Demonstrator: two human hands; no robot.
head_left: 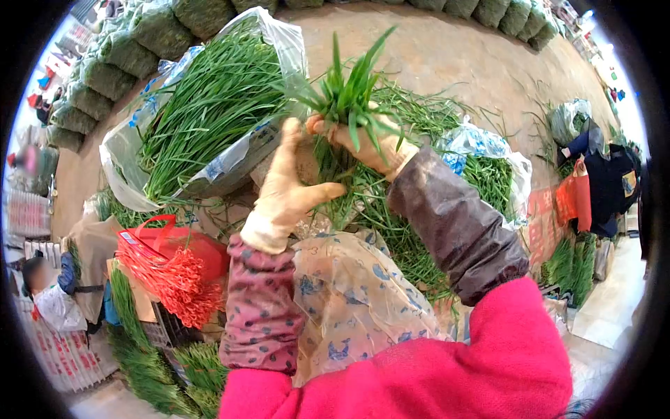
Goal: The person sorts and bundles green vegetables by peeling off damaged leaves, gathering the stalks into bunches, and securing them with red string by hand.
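Observation:
Both hands wear pale gloves. My right hand (370, 143) is closed round a bunch of garlic chives (347, 94), whose leaf ends fan out above the fingers. Just left of it, my left hand (283, 192) is open, fingers pointing up and thumb stretched toward the bunch. Loose green leaves (349, 199) hang and lie below the hands. Beyond my left hand, a crate lined with clear plastic (269, 129) is heaped with long garlic chives (213, 112). A plastic sheet with blue print (356, 300) covers my lap.
A red bag (202, 244) with red strips (178, 283) stands at left. More chives lie in a plastic bag (520, 185) at right. Trimmings (419, 112) litter the floor. Stuffed sacks (125, 52) line the back. Another person (56, 297) sits at far left.

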